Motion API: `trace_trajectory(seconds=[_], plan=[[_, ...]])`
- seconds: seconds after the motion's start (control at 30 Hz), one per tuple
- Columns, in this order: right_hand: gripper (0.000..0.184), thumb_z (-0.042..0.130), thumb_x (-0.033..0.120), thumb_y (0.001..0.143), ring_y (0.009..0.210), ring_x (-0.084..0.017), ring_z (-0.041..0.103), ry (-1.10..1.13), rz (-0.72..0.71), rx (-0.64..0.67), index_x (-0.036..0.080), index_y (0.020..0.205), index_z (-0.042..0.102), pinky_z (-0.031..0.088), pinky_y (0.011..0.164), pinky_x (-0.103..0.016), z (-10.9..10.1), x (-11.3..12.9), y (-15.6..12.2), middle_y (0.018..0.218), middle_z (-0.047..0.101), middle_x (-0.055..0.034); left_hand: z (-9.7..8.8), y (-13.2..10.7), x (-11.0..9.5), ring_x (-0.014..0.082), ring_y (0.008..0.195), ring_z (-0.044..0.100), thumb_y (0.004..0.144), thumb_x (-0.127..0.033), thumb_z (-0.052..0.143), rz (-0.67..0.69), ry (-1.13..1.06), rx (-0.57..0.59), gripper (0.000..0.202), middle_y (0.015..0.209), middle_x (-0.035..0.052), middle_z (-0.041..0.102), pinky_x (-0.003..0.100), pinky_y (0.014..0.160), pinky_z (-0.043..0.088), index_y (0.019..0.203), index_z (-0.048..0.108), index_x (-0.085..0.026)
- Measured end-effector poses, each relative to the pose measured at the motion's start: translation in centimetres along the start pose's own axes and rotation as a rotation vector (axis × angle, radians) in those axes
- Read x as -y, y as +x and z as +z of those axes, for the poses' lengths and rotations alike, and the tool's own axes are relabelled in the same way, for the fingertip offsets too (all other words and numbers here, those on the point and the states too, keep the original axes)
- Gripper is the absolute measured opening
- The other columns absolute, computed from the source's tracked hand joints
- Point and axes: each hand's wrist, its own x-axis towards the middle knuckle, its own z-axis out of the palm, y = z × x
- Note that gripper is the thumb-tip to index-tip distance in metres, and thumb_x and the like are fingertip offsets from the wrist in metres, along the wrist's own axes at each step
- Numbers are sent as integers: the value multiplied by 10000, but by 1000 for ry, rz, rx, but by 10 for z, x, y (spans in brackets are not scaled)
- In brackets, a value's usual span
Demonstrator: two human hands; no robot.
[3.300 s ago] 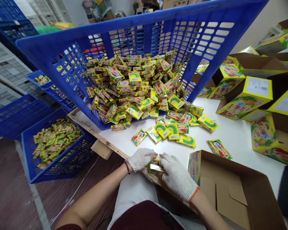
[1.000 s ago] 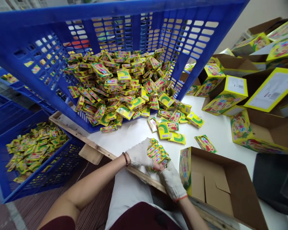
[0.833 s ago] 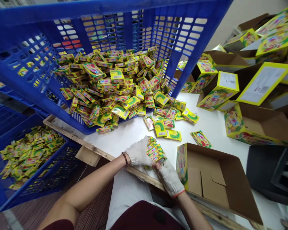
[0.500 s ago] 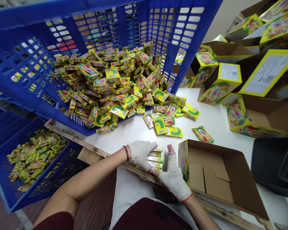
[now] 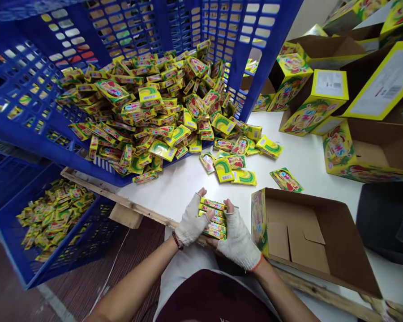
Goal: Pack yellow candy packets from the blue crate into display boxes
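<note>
"Since you're nearer, what lies along that table [image 5: 174,183], from the left?"

"Lower left, a blue crate [image 5: 87,237] full of small yellow packs. Then, from upper left to upper centre, a bigger crate [image 5: 275,36], with a heap of packs [image 5: 147,120] spilling out of it."

"And the hands?"

"Lower centre. The gloved left hand [image 5: 190,219] grasps the left end of a row of packs [image 5: 216,219], its thumb laid over the top. Beyond, mid-frame, the loose packs [image 5: 223,170] are fewer than three seconds ago. The gloved right hand [image 5: 238,237] has closed on the row's other end; a moment ago its thumb stood off in the air."

"Meaning what?"

"The row sits between both hands now, narrow printed edges up, by the near edge. I'd say that keeps it squarer than one hand could. What the fingers underneath do, I can't tell."

"Further right?"

"One flat pack [image 5: 286,180], just above an open carton [image 5: 260,219] at lower right. Upper right, printed cartons [image 5: 329,100] crowd together, and below them is a black object [image 5: 386,219] I can't make out."
</note>
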Motion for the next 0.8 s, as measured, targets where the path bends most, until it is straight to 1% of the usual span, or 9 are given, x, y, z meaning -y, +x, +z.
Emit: trace_trajectory(seconds=[0.1, 0.23, 0.33, 0.4, 0.47, 0.57, 0.67, 0.73, 0.8], plan=[[1270, 806, 436, 635, 1310, -456, 466, -37, -15, -28, 322, 1581, -35, 414, 1053, -603, 2, -2, -1, 1510, 373, -176, 2, 0, 0, 290, 1498, 296, 871, -410, 577, -72, -50, -52, 794, 1625, 147, 299, 460, 1243, 252, 1553, 252, -166], [1173, 790, 439, 626, 1319, -446, 459, -43, -12, -22, 262, 1569, 114, 372, 1096, -585, 2, 3, 4, 1440, 440, -190, 4, -1, -1, 276, 1511, 273, 917, -416, 502, -140, 2, -67, 727, 1631, 123, 299, 443, 1260, 217, 1559, 267, -170], [1095, 750, 422, 657, 1310, -395, 482, 15, -1, 19, 201, 1563, 175, 415, 1081, -538, 1, 6, 10, 1396, 466, -194, 7, -2, 0, 264, 1513, 270, 921, -406, 489, -134, 98, -71, 702, 1626, 108, 313, 435, 1268, 197, 1556, 287, -185], [1090, 745, 429, 671, 1345, -398, 451, 16, -30, 31, 206, 1570, 170, 408, 1091, -535, -1, 5, 12, 1450, 429, -201, 8, 0, 3, 267, 1517, 259, 894, -374, 525, -110, 134, -113, 712, 1623, 110, 314, 443, 1270, 186, 1544, 304, -186], [1093, 754, 440, 667, 1362, -420, 428, -15, -62, 29, 227, 1568, 174, 386, 1105, -552, -1, 1, 13, 1483, 409, -197, 6, 4, 5, 272, 1505, 282, 872, -362, 549, -88, 118, -136, 728, 1611, 117, 332, 448, 1260, 210, 1534, 307, -182], [1026, 748, 433, 666, 1235, -400, 530, -49, -71, 28, 210, 1538, 255, 440, 1043, -557, 3, 0, 14, 1349, 504, -184, 3, 9, 3, 278, 1419, 420, 865, -415, 554, -83, 25, -61, 734, 1558, 134, 406, 444, 1202, 325, 1514, 308, -176], [887, 727, 394, 669, 1096, -361, 586, -79, -77, 14, 129, 1454, 412, 507, 938, -522, 3, 19, 14, 1197, 542, -191, 0, 6, -6, 285, 1281, 551, 883, -559, 520, -151, -179, -27, 715, 1450, 160, 509, 450, 1112, 435, 1462, 356, -172], [779, 716, 369, 679, 1087, -357, 585, -112, -72, -13, 122, 1387, 506, 510, 925, -514, -12, 43, 14, 1183, 544, -197, -3, 2, -15, 288, 1210, 603, 908, -692, 395, -217, -417, -57, 729, 1396, 164, 549, 474, 1044, 493, 1443, 358, -198], [705, 722, 367, 690, 1123, -352, 576, -107, -14, -33, 169, 1348, 564, 495, 964, -506, -48, 64, 14, 1223, 549, -180, -4, 2, -22, 282, 1204, 614, 905, -773, 262, -256, -613, -96, 761, 1381, 160, 560, 486, 1018, 515, 1432, 353, -231]])
